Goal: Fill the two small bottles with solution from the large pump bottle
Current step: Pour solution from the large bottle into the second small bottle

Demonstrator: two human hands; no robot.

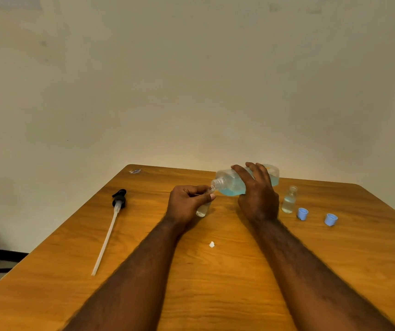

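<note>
Right hand (258,199) fingers clamped around large bottle (232,185), tipped on its side, open neck toward 9 o'clock. Left hand (187,204) fingers closed on small bottle (202,209) beneath that neck, above the desk (215,283). Second small bottle (289,200) stood at 3 o'clock.

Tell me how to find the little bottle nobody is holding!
Look at the right side of the wooden table, just past the right hand tipping the big bottle. The small clear bottle stands upright, open-topped, beside two blue caps. The other small bottle is in the left hand.
</note>
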